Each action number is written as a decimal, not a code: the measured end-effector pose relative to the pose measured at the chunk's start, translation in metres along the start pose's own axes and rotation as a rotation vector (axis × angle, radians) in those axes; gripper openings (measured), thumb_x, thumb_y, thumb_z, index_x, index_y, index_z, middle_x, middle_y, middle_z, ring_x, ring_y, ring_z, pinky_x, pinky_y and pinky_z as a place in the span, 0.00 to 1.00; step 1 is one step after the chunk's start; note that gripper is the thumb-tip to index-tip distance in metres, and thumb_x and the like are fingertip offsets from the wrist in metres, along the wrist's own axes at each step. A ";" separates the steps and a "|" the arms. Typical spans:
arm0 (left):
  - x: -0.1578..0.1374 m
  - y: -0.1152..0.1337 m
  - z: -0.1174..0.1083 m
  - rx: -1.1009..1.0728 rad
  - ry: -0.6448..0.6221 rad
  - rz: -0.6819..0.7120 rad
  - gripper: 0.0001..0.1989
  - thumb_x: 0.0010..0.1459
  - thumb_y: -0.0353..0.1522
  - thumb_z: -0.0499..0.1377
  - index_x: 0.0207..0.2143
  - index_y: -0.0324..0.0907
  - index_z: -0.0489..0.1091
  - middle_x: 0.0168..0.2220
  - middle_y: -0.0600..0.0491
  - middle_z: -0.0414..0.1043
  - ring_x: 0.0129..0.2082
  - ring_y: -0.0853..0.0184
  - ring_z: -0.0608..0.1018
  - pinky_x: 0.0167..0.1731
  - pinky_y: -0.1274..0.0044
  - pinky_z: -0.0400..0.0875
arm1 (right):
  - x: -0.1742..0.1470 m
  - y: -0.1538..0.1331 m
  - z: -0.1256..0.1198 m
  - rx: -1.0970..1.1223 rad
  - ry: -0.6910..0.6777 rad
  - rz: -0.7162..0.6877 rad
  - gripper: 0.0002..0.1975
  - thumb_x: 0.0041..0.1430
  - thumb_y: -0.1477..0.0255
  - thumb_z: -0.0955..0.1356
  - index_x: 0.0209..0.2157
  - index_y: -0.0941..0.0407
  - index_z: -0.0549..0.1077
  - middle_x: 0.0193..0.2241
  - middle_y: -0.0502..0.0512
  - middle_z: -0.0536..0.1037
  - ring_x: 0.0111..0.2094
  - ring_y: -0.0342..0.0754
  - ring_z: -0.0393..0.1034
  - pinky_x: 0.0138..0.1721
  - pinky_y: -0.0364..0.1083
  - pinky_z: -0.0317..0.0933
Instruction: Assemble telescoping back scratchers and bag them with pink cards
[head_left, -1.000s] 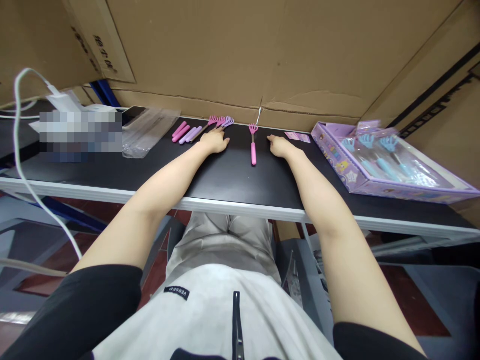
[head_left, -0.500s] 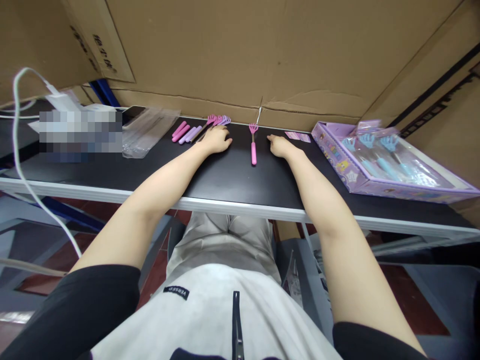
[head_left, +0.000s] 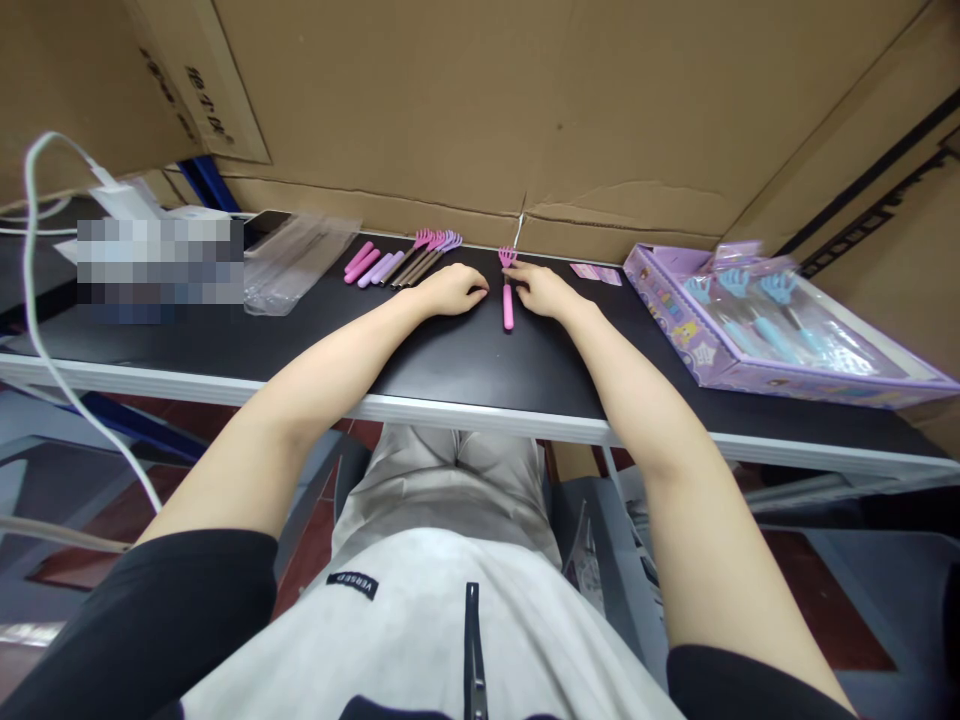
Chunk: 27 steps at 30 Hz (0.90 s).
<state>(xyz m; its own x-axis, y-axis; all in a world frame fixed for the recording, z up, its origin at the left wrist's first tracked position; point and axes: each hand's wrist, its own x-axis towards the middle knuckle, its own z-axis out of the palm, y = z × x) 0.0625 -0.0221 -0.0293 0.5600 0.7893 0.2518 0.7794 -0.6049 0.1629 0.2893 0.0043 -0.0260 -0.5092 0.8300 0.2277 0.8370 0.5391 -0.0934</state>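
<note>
Between the two hands lies a pink fork [head_left: 508,300]; the left hand [head_left: 450,291] and right hand [head_left: 541,290] rest open beside it.

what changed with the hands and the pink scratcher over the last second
Both hands closed in on the single pink scratcher. The left hand slid right, away from the bundle of scratchers, uncovering them. The right hand slid left until its fingers reach the scratcher's shaft; whether it grips is unclear. The scratcher itself, the purple box and the plastic bags stayed put.
</note>
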 end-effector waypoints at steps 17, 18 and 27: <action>0.004 -0.005 0.007 0.015 0.067 0.040 0.19 0.70 0.30 0.54 0.51 0.36 0.85 0.51 0.40 0.87 0.52 0.53 0.87 0.54 0.69 0.77 | 0.001 -0.024 -0.016 -0.319 -0.096 -0.274 0.24 0.72 0.80 0.62 0.57 0.58 0.85 0.57 0.69 0.84 0.61 0.61 0.75 0.55 0.56 0.61; 0.004 -0.007 0.008 0.016 0.074 0.053 0.19 0.70 0.30 0.54 0.50 0.37 0.85 0.51 0.41 0.87 0.52 0.54 0.87 0.54 0.69 0.77 | 0.001 -0.025 -0.017 -0.328 -0.093 -0.279 0.23 0.73 0.80 0.62 0.57 0.59 0.86 0.56 0.69 0.84 0.60 0.60 0.75 0.54 0.55 0.60; 0.003 0.002 0.007 -0.033 0.080 0.120 0.22 0.74 0.37 0.51 0.43 0.36 0.84 0.46 0.40 0.86 0.47 0.54 0.86 0.52 0.68 0.76 | 0.000 -0.029 -0.019 -0.310 -0.102 -0.260 0.21 0.70 0.82 0.63 0.54 0.62 0.85 0.53 0.69 0.85 0.54 0.59 0.79 0.48 0.52 0.62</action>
<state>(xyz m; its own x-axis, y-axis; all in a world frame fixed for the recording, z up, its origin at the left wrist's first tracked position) 0.0676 -0.0208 -0.0346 0.6231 0.7011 0.3468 0.6979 -0.6985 0.1582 0.2690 -0.0140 -0.0045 -0.7156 0.6903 0.1068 0.6908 0.6769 0.2540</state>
